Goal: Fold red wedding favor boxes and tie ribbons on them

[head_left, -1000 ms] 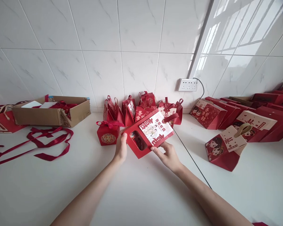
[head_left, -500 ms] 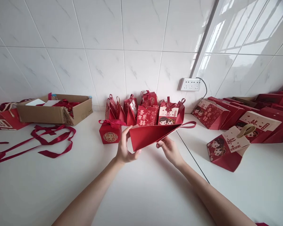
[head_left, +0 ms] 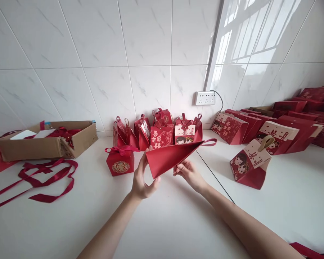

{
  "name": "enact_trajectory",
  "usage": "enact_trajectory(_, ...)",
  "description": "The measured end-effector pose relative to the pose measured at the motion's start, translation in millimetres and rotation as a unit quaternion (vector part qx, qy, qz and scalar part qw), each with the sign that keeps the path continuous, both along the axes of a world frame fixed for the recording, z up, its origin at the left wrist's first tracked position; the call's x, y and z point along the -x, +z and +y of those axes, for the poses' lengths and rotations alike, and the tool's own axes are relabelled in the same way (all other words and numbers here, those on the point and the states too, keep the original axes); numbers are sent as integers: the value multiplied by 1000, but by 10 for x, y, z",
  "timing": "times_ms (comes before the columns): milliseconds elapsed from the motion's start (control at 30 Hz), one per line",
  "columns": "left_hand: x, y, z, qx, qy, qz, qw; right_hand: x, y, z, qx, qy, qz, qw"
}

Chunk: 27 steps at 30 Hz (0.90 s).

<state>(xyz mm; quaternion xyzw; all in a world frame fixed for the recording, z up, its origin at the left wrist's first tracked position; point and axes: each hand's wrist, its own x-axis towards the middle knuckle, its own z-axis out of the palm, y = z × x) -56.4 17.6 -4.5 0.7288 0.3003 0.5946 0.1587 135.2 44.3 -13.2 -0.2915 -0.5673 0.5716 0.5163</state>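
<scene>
A red folded gift box (head_left: pixel 169 158) with a ribbon loop at its right tip is held tilted above the table, its triangular side towards me. My left hand (head_left: pixel 143 180) grips the box's wide left end, thumb at the lower corner and fingers behind. My right hand (head_left: pixel 189 174) is closed at the lower right edge, fingers bent inward just under the box; whether they pinch the edge is hard to make out. Just left of the held box stands a small red box with a bow (head_left: pixel 120 162). Behind it are several upright red gift boxes (head_left: pixel 162 135).
A cardboard box (head_left: pixel 32 148) with red ribbons inside sits at the left. Loose red ribbon (head_left: pixel 51 196) lies in front of it. One tilted gift box (head_left: pixel 250 165) and rows of red boxes (head_left: pixel 302 129) stand right. A white power strip (head_left: pixel 205 98) is on the tiled wall.
The view has turned slightly to the right, so the surroundings shift leftward. My right hand's fingers have curled in and sit slightly lower under the box; the left hand keeps its hold.
</scene>
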Motion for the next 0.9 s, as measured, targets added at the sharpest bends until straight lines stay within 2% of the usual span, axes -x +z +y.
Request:
enact_trajectory(233,-1,-47,100,-28,1,-4,1000,-32,-16,-5,52,70,20,996)
enact_trajectory(467,-14,-51,105,-57,10,0,998,-38,38,-13,27,35,39,998)
enact_trajectory(733,11,-91,98,-165,102,92,977,-13,-16,3,58,67,81,993)
enact_trajectory(833,-3,-34,72,-215,140,92,962,-28,21,-22,118,124,114,979)
enact_trajectory(900,-34,12,37,-218,151,80,961,-33,57,-42,171,160,143,962)
